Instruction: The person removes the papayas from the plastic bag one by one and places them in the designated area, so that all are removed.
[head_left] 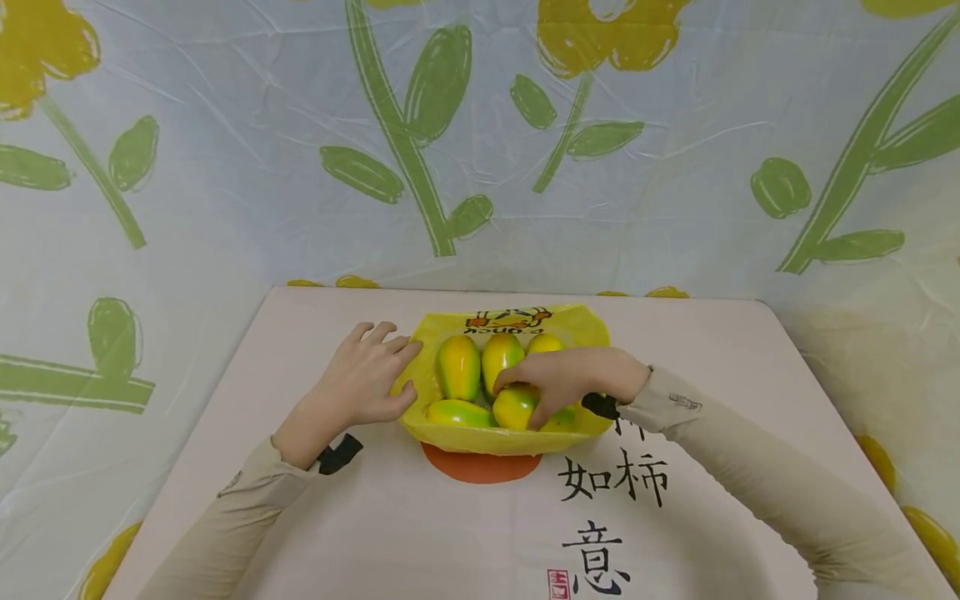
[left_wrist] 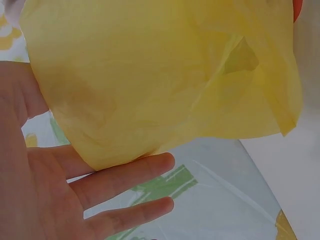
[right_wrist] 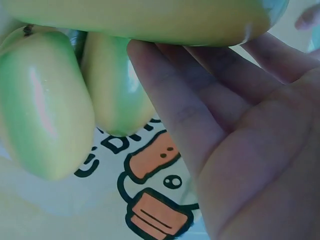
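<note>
- Yellow, thin and creased, the container [head_left: 588, 337] stands on the pale desk [head_left: 375, 525]; its near wall is raised and its far side bears a print [head_left: 510, 319].
- Mangoes [head_left: 458, 367], yellow and green, at least six counted, lie inside the container in two rough rows.
- Right hand [head_left: 558, 379]: grasping. Thumb and fingers are set about the held mango [head_left: 513, 407] in the near row, inside the container. Whether it is lifted clear cannot be told.
- Left hand [head_left: 375, 379]: released. Fingers are extended and spread at the container's left edge; pressure on the wall cannot be confirmed.
- Head view alone gives the full layout: both beige sleeves [head_left: 757, 475], a black strap [head_left: 340, 454] at the left wrist, dark characters [head_left: 596, 558] on the desk, and a red seal [head_left: 558, 584] beside them. An orange-red shape [head_left: 482, 468] shows just under the container's near edge.
- Left wrist view gives the container wall close up, with folds that the head view does not resolve. The wall covers part of the index finger; the middle finger runs along its edge.
- Right wrist view gives the fingertips against the held mango, two further mangoes beside it, and the print's lettering and cartoon eye, which the head view shows only foreshortened.
</note>
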